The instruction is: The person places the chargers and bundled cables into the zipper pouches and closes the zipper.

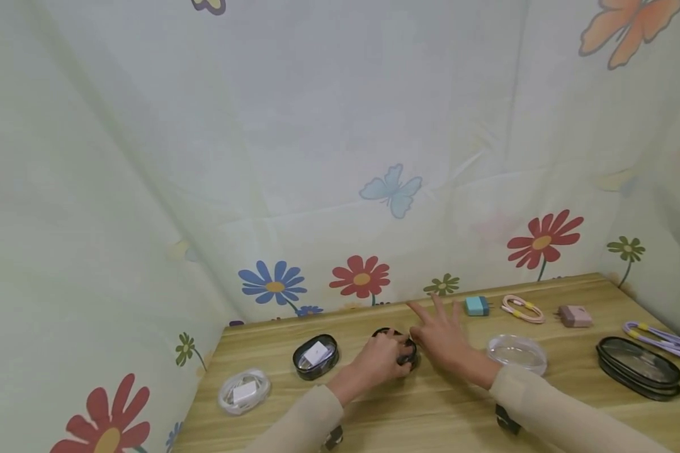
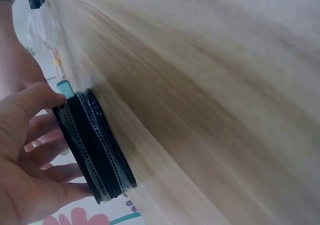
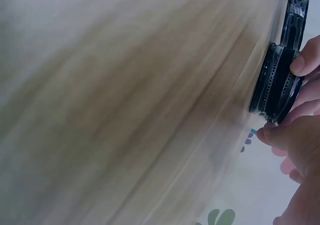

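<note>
Near the table's back edge, my left hand (image 1: 381, 355) grips a small black oval zip case (image 2: 95, 145) with a zip running round its side. Its thumb lies on the upper rim, the other fingers spread along the top. The case stands flat on the wood, mostly covered by the left hand in the head view. At one end of it, my right hand (image 3: 300, 145) pinches at the zip with thumb and forefinger. In the head view the remaining fingers of the right hand (image 1: 442, 336) are spread. The zip pull itself is hidden by the fingertips.
Left on the table (image 1: 408, 409) are a clear case (image 1: 245, 391) and a black case (image 1: 316, 356), both with white chargers inside. To the right lie a clear case (image 1: 517, 353), teal charger (image 1: 477, 306), pink cable (image 1: 522, 309), pink charger (image 1: 575, 316), purple cable (image 1: 657, 340) and stacked black cases (image 1: 639, 368).
</note>
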`<state>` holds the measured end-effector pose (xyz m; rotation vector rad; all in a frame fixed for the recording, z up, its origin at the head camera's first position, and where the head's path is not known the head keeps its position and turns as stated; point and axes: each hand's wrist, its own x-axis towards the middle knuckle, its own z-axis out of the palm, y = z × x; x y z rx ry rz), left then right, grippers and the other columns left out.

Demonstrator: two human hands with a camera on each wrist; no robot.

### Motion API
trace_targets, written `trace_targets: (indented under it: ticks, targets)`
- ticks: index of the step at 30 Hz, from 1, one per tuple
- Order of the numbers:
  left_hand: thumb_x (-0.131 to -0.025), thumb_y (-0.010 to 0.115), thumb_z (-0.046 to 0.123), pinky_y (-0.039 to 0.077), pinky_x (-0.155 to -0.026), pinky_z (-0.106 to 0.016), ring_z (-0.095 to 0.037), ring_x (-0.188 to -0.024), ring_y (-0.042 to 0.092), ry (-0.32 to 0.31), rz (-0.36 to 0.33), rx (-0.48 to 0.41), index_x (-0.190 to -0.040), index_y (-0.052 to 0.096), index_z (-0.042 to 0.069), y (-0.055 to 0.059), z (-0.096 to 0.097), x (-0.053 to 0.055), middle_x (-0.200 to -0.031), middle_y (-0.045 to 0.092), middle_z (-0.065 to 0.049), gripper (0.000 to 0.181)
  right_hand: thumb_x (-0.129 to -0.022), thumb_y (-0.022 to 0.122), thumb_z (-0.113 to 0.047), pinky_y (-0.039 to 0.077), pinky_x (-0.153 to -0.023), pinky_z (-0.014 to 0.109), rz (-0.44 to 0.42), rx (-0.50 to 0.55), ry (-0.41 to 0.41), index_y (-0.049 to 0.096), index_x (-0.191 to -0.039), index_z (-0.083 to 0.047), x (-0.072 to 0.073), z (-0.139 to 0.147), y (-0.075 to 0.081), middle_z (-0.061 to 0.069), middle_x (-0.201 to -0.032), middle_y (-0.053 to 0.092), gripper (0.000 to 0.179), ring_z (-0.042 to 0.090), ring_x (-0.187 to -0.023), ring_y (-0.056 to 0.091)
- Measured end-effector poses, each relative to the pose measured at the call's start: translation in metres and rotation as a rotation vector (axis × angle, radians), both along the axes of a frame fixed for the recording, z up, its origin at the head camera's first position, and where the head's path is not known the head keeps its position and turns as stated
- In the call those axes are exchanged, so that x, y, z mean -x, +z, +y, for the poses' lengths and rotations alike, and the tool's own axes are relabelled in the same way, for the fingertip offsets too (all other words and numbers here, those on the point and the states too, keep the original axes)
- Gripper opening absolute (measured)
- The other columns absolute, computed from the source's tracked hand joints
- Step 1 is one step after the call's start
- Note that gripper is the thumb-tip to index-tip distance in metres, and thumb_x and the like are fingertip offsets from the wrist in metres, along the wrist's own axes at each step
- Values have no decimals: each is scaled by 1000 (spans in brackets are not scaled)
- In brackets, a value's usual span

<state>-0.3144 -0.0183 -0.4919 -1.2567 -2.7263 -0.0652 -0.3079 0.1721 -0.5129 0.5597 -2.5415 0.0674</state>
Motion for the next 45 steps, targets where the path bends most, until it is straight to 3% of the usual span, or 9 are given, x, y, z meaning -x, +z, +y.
trace_targets:
  ticks: [3,7,12,15,22,30,35,41,45]
  targets:
    - [-93,74,32,55,-95,-43,-37,-127,59,-27,-2,-19,-120,77,20,0,0,0,-137,64,-9,30,-86,82,-25,27,-92,87,-4,18,12,74,-81,-30,0,2,-1,6,-153,47,11,58,-137,35]
    - [-93,76,30,51,-101,-38,-27,-128,59,-59,-24,-18,-118,78,17,1,0,2,-136,65,-7,28,-86,82,-25,30,-92,86,-27,36,35,75,-81,-29,-1,4,-1,8,-152,48,9,55,-136,38]
    - [-91,79,19,53,-96,-28,-16,-127,59,-70,-51,-3,-115,79,15,9,-3,3,-136,65,-4,24,-84,83,-23,36,-90,82,-47,59,71,75,-82,-27,-4,7,0,11,-148,51,9,52,-132,44]
    - [-87,81,11,53,-96,-28,-16,-125,59,-75,-32,-8,-112,78,16,11,-6,3,-135,64,-4,25,-83,85,-20,37,-89,82,-76,84,99,75,-81,-25,-8,7,1,13,-146,53,11,51,-129,47]
    - [-93,76,32,55,-93,-39,-29,-124,58,27,-61,-64,-130,65,16,7,-7,1,-144,53,-7,42,-87,81,-22,41,-90,77,-171,66,118,76,-89,-23,-20,14,9,15,-143,55,6,50,-127,49]
    - [-96,72,35,53,-96,-37,-29,-120,60,54,4,34,-126,69,17,8,-1,-2,-140,57,-8,35,-89,79,-22,43,-93,73,-190,24,102,73,-102,-20,-30,39,27,15,-139,58,14,46,-125,54]
    - [-98,69,36,54,-96,-40,-32,-125,56,79,19,60,-131,66,20,10,5,-5,-144,54,-6,37,-90,78,-20,43,-90,74,-200,61,92,73,-105,-20,-32,61,38,18,-140,57,16,45,-124,53]
    - [-101,63,34,49,-104,-38,-25,-131,53,43,30,51,-139,60,22,17,23,-14,-147,52,-4,40,-89,79,-19,47,-85,71,-162,62,59,74,-105,-18,-38,87,50,20,-137,58,17,45,-121,55]
    - [-102,63,35,45,-107,-31,-18,-133,51,-39,59,45,-140,59,21,20,38,-18,-145,53,-1,41,-90,79,-21,46,-87,71,-178,72,4,74,-108,-19,-43,104,51,21,-137,58,19,47,-121,54]
